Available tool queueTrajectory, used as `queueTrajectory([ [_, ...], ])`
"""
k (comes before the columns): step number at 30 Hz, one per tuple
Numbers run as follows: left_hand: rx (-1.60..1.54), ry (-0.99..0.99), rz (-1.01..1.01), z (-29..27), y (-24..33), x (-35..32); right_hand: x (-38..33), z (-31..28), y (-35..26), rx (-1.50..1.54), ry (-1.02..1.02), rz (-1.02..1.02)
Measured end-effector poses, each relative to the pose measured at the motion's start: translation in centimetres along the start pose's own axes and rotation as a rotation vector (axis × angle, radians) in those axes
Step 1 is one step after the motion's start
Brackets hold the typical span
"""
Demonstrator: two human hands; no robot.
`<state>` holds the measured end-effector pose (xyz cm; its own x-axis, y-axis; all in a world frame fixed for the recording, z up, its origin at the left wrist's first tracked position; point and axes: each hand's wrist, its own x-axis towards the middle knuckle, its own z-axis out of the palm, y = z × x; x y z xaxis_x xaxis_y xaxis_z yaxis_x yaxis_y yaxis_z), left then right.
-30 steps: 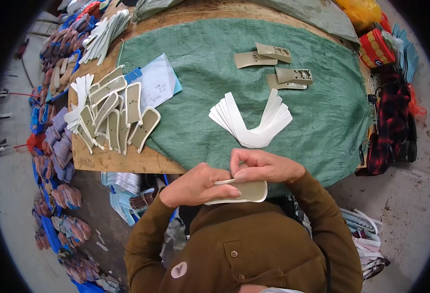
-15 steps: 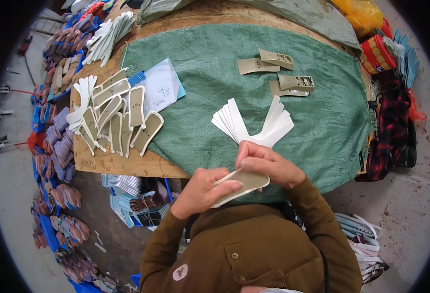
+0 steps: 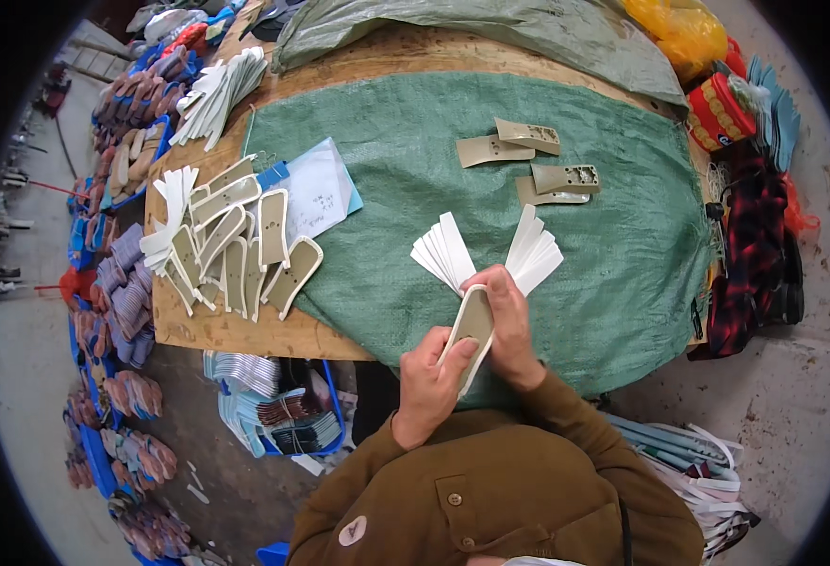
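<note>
In front of my body, just over the near edge of the table, I hold an olive insole piece with a white strip along its rounded edge. My left hand is closed on its lower end, thumb across the face. Along the upper right edge, my right hand grips it with the thumb near the top. Just beyond my fingers, white strips lie fanned out in two bunches on the green woven sheet. Farther off lie several olive pieces without edging, partly overlapping.
At the left of the table, white-edged olive pieces are heaped beside more white strips and a plastic-covered paper. A blue crate of bundled pieces stands below the table edge. A red tin is at the far right.
The insole piece has turned from lying slanted to standing nearly upright. My right hand has moved from pinching its top edge to gripping its right side; my left hand has shifted right.
</note>
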<state>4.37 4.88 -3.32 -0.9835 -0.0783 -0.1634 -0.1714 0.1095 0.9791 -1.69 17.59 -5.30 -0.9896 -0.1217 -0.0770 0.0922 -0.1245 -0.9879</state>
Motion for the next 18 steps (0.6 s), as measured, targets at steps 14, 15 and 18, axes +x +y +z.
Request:
queueTrajectory([
  [14, -1.187, -0.728, -0.483, -3.0, -2.5, 1.4, 0.7, -1.4, -0.1, 0.244, -0.346, 0.111],
  [15, -1.111, -0.670, -0.520, -3.1, -1.3, 1.1, 0.6, -1.4, -1.2, 0.237, -0.342, 0.187],
  [18, -0.662, -0.572, -0.557, -3.6, 1.0, 1.2, 0.7, -0.8, -1.5, 0.200, -0.295, 0.284],
])
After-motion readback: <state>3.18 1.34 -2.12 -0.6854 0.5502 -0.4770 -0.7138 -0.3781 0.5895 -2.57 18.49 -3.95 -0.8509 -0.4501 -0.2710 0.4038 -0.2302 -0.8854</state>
